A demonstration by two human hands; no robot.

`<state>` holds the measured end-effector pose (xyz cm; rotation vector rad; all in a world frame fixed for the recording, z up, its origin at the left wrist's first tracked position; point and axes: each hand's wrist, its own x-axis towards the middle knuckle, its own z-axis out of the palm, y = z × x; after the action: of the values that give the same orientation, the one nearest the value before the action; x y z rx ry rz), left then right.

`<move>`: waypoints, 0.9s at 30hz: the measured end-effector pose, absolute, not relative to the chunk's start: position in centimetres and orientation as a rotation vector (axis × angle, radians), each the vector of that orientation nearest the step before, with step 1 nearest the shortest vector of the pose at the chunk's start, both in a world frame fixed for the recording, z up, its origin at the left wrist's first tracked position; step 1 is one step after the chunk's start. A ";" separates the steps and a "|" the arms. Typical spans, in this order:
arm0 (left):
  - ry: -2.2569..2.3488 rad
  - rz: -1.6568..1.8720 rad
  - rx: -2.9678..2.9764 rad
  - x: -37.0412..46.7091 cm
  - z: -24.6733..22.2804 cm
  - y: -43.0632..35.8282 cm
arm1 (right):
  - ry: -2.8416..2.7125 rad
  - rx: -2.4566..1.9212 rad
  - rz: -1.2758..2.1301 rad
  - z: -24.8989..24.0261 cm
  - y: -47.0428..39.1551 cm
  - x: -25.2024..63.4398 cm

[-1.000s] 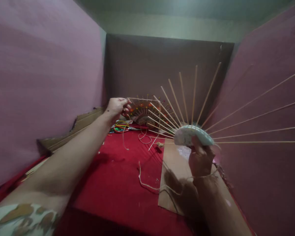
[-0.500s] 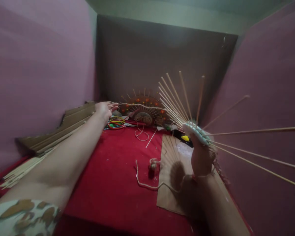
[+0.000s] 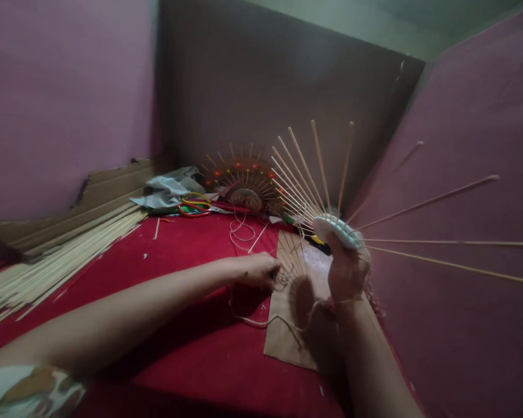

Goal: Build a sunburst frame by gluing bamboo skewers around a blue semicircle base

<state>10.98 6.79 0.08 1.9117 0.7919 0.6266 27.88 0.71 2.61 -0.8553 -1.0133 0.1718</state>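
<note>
In my raised right hand is a pale round disc, with thin wooden sticks fanning out from its edge. The fingers are closed round the disc from below and partly hidden behind it. My left hand is low over the table, closed, its fingertips at a small tangle of twine. A loose length of the twine curves below that hand and runs toward my right wrist. Just what the left fingertips pinch is partly hidden.
A brown board lies on the red cloth under my hands. Many loose sticks lie at left beside cardboard. Scissors, a plastic bag and a decorated half-round stick piece stand at the back.
My left hand has come from the far left, where it drew a strand of twine out taut, down and right to the tangle. My right hand still holds the disc; the view has shifted slightly.
</note>
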 end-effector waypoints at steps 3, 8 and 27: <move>0.869 0.780 1.847 8.4 2.6 10.1 | -1.081 -0.913 0.090 3.3 0.4 28.0; 1.127 1.306 1.606 -0.4 9.1 16.9 | -1.075 -1.004 -0.056 3.8 0.2 28.6; 1.528 0.888 2.256 4.1 2.4 12.6 | -0.619 -0.571 0.727 2.2 2.2 26.1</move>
<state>4.13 12.64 2.44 2.2563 1.5282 0.8884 26.14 2.16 2.15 -0.5706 -0.6194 0.7273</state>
